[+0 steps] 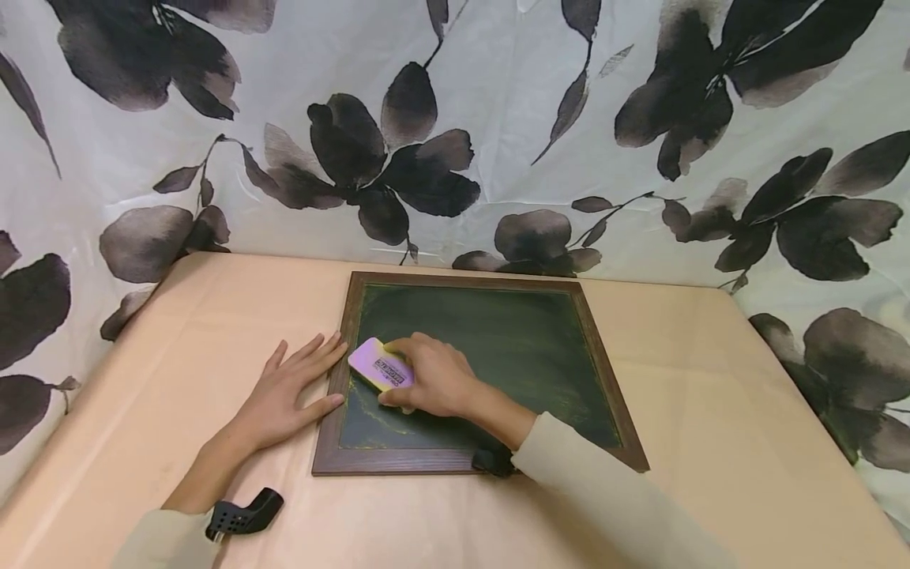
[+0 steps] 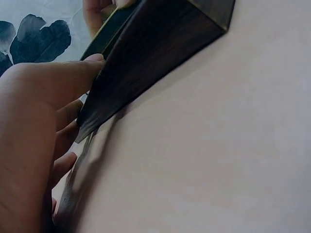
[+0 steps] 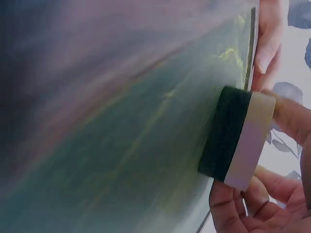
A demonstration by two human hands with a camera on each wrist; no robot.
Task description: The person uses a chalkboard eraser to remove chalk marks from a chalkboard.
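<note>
A chalkboard (image 1: 498, 340) in a dark brown wooden frame (image 1: 398, 461) lies on the table. My right hand (image 1: 441, 379) grips a board eraser (image 1: 381, 364) between thumb and fingers, over the board's left side. The eraser has a pink-purple top with printed lettering and, in the right wrist view, a dark felt layer (image 3: 226, 133) facing the board. Yellow chalk smears (image 3: 232, 57) show near the left edge. My left hand (image 1: 291, 395) lies with spread, straight fingers against the frame's left side; in the left wrist view its thumb (image 2: 92, 63) touches the frame.
A peach-coloured cloth (image 1: 711, 411) covers the table around the board. Behind and beside it hangs a white curtain (image 1: 512, 103) with dark flower prints. A black wrist camera mount (image 1: 245, 514) sits on the left wrist, another (image 1: 494, 462) near the board's lower edge.
</note>
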